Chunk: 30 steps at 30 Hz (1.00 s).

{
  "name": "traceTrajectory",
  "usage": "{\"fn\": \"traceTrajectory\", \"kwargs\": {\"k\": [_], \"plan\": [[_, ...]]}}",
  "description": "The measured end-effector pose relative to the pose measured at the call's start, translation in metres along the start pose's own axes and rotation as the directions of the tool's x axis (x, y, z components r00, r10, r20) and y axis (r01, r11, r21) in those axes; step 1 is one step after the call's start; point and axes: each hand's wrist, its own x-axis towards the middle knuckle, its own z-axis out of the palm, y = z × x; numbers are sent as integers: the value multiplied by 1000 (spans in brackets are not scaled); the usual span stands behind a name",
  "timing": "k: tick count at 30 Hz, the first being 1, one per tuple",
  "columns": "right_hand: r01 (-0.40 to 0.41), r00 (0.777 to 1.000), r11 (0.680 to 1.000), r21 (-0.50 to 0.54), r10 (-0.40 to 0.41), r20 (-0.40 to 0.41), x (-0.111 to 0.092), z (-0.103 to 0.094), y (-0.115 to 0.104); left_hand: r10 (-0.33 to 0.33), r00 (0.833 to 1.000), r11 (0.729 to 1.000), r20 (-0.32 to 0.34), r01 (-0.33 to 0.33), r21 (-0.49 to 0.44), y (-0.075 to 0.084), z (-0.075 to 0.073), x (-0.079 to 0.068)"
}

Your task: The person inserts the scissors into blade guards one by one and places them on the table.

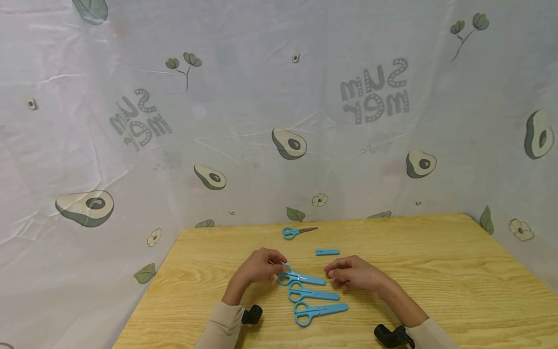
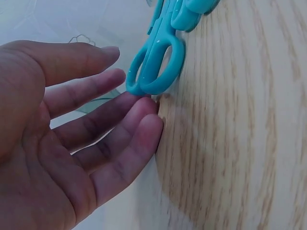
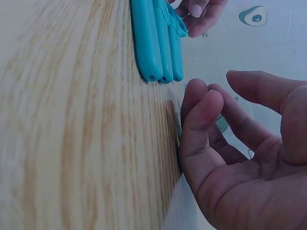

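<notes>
Three pairs of blue scissors with covered blades lie in a staggered row, handles to the left: the far pair [image 1: 311, 279], the middle pair [image 1: 323, 294] and the near pair [image 1: 333, 309]. My left hand [image 1: 259, 266] is beside the far pair's handles, its fingertips right at the loops [image 2: 165, 67] and its thumb and fingers apart. To the right of the cover tips [image 3: 148, 62] is my right hand [image 1: 359, 275], loosely curled around nothing. Its lower fingers are close to the tabletop.
Farther back on the wooden table [image 1: 436, 271] lies a pair of blue-handled scissors [image 1: 291, 233] with bare blades. A loose blue blade cover [image 1: 327, 252] lies in front of it, to the right. A printed curtain [image 1: 244, 97] hangs behind the table.
</notes>
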Motion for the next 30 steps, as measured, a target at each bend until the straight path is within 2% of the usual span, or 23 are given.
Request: {"fn": "traceTrajectory", "kwargs": {"k": [5, 25, 30], "plan": [[4, 1000, 1000, 0, -4, -7, -3, -2, 1, 25, 1000, 1000, 3, -25, 14, 3, -1, 0], [-21, 997, 999, -35, 19, -71, -30, -26, 3, 10, 999, 1000, -41, -9, 23, 0, -11, -4], [-27, 995, 999, -47, 23, -92, -37, -33, 5, 22, 998, 997, -52, -18, 77, 0, -15, -4]]}}
